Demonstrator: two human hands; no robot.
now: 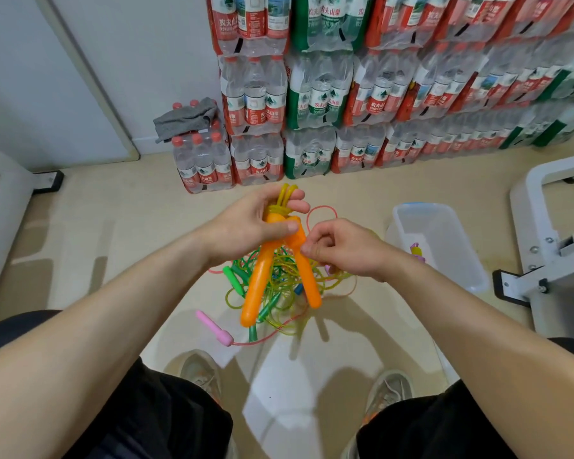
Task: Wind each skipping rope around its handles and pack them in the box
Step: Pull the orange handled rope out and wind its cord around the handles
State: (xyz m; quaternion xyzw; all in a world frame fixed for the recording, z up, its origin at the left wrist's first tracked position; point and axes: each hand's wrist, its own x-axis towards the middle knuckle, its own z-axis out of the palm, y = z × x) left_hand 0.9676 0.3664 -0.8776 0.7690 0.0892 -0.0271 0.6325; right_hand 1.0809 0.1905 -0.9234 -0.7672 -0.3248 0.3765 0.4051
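Head view, looking down between the knees of a seated person. The left hand (256,223) grasps the far ends of the two orange handles (262,279), fingers and thumb wrapped round them. The handles hang toward the near side and spread apart at their free ends. Loops of yellow rope (287,193) stand out above the left fingers, and turns of it lie round the handle tops.

The right hand (342,250) has its fingers curled, with thumb and forefinger pinching at the upper part of the right-hand handle of the pair. Whether rope also lies between those fingertips cannot be told.

Below the hands, on the floor (113,226), is a tangled pile of ropes (279,286) in yellow, green and pink. Green handles (234,276) lie at its left edge, and a pink handle (214,327) lies at the near left with its cord running into the pile.

The clear plastic box (444,226) stands on the floor to the right of the pile, just beyond the right wrist. A small coloured bundle (416,251) shows at its left wall.

Shrink-wrapped packs of bottled water (345,87) are stacked along the far wall, and a grey cloth (186,117) lies on the lowest pack at left. Two shoes (199,372) rest near the pile.
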